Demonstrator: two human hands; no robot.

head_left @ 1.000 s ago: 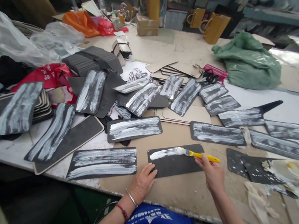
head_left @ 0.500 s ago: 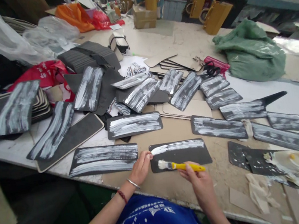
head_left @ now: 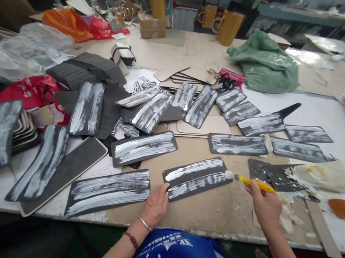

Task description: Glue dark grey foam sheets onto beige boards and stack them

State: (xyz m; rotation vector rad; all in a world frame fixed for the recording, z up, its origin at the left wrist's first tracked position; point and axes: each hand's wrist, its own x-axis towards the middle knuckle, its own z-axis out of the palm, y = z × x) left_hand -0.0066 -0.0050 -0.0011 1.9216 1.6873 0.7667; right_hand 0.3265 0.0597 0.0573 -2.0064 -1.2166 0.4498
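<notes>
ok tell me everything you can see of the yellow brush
The yellow-handled brush has a smooth, slim handle that looks like plastic, and a short head with bristles coated in something white. It lies slanted in the person's right hand, gripped by the handle, head pointing left. The tip is at the right edge of a dark rectangular panel streaked white; whether they touch is unclear.

A workshop, judging by the long worktable (head_left: 187, 59), strapped dark stack (head_left: 68, 78) and white-streaked panels (head_left: 196, 176).
</notes>
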